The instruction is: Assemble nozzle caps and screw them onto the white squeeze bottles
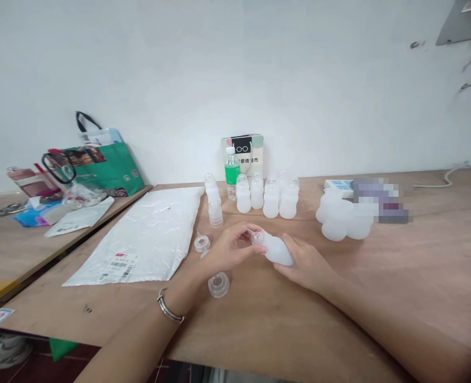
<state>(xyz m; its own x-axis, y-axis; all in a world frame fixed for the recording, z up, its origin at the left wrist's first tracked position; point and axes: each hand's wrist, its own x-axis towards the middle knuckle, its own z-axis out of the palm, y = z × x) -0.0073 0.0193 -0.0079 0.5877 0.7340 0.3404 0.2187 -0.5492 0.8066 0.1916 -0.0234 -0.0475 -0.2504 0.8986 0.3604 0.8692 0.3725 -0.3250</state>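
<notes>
My right hand (pixel 299 260) is wrapped round the body of a milky white baby bottle (pixel 277 249), which lies tilted with its mouth towards the left. At that mouth my left hand (pixel 239 244) pinches a clear nipple cap (pixel 257 238) with thumb and fingers. Whether the cap is fully seated on the neck cannot be made out. Just left of my left hand a clear ring cap (pixel 202 243) rests on the table, and a larger clear ring (pixel 218 284) lies nearer to me. A stack of clear caps (pixel 215 214) stands further back.
Several capped bottles (pixel 288 199) stand at the back beside a green-labelled water bottle (pixel 232 175) and a paper bag (pixel 255 146). Several uncapped-looking white bottles (pixel 335 218) cluster right. A white mailing bag (pixel 140 234) lies left; a green bag (pixel 111 170) stands beyond it.
</notes>
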